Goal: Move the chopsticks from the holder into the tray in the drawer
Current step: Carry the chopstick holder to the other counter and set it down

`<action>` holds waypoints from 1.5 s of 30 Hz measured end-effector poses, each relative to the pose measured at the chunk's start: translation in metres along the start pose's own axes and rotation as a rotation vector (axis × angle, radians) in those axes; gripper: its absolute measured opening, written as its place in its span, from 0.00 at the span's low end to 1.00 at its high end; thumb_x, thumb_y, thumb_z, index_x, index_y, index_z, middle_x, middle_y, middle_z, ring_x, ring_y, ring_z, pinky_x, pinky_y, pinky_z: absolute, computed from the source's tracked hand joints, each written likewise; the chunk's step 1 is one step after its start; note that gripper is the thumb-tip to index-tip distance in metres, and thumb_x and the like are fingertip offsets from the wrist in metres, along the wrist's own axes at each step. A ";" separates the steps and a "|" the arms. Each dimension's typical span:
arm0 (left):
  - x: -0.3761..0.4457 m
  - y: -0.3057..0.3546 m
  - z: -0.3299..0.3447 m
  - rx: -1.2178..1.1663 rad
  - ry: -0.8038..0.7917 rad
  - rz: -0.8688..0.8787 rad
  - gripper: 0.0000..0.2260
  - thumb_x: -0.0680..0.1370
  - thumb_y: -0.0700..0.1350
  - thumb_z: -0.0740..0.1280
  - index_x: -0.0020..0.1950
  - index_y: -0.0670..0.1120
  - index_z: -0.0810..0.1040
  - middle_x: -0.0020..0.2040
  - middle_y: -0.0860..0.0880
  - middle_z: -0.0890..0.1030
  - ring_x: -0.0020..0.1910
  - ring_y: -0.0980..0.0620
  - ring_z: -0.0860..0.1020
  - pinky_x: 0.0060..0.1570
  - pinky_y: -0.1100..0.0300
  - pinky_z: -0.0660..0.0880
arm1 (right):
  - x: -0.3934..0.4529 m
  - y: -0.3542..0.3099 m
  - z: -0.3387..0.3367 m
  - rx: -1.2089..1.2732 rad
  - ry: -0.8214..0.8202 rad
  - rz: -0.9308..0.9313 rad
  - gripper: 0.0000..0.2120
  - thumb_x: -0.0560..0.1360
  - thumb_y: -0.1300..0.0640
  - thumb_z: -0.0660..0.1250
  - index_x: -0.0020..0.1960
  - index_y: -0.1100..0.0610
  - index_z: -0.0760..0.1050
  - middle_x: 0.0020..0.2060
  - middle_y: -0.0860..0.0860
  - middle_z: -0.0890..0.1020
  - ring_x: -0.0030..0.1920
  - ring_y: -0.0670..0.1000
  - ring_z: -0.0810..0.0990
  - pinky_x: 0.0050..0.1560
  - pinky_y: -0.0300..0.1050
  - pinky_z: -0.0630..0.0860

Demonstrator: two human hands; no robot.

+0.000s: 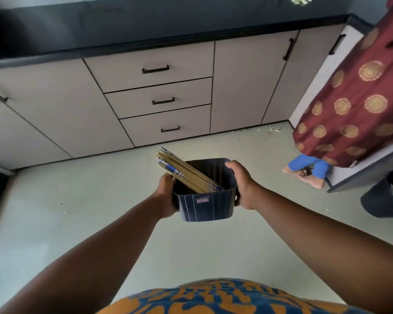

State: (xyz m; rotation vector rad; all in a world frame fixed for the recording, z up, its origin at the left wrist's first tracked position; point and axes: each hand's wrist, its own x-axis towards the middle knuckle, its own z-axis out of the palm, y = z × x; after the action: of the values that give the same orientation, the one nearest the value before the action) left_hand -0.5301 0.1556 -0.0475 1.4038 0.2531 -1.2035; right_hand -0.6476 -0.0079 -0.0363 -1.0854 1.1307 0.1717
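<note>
- The pale cabinet with three closed drawers (156, 99) is ahead; one must be opened next, I think.
- The dark blue striped plastic holder (204, 206) is carried in the air.
- The left hand (166, 196) and right hand (242, 182) have fingers wrapped on its sides.
- The light wooden chopsticks (182, 171) lean inside it.

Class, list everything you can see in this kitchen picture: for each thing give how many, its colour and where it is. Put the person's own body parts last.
holder: one, dark blue with thin pale stripes, held above the floor at centre
chopsticks: a bundle, tan with blue-and-white ends, leaning to the left inside the holder
drawers: three, beige with black handles, all closed, stacked in the cabinet ahead
cabinet doors: several, beige, either side of the drawers
countertop: one, black, above the cabinets
floor: pale grey-green, scattered scraps near the cabinet base
second person: one, maroon dress with gold circles, blue trousers, barefoot, far right
left hand: one, grips the holder's left side
right hand: one, grips the holder's right side
</note>
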 end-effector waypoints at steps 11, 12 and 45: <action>0.094 0.140 -0.058 -0.061 -0.001 0.094 0.21 0.79 0.55 0.54 0.51 0.42 0.81 0.47 0.38 0.86 0.43 0.42 0.85 0.37 0.53 0.81 | 0.081 -0.126 0.086 -0.051 -0.042 0.106 0.41 0.68 0.28 0.59 0.74 0.49 0.63 0.72 0.59 0.68 0.68 0.63 0.69 0.64 0.72 0.65; 0.102 0.162 -0.060 -0.051 -0.018 0.115 0.21 0.79 0.54 0.54 0.51 0.41 0.81 0.45 0.38 0.86 0.42 0.42 0.85 0.35 0.54 0.81 | 0.089 -0.142 0.093 -0.028 -0.031 0.102 0.41 0.67 0.28 0.59 0.74 0.49 0.64 0.73 0.58 0.68 0.69 0.62 0.68 0.64 0.72 0.66; 0.321 0.624 -0.011 -0.274 0.326 0.592 0.16 0.79 0.48 0.58 0.43 0.45 0.83 0.43 0.44 0.86 0.45 0.45 0.85 0.46 0.50 0.79 | 0.325 -0.643 0.182 0.076 -0.190 -0.214 0.51 0.51 0.25 0.70 0.70 0.47 0.72 0.67 0.55 0.76 0.65 0.57 0.75 0.70 0.60 0.65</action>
State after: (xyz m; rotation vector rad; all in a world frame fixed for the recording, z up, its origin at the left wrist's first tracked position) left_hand 0.0837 -0.1581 0.0860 1.2993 0.1977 -0.4361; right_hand 0.0116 -0.3232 0.0989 -1.0900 0.8392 0.0614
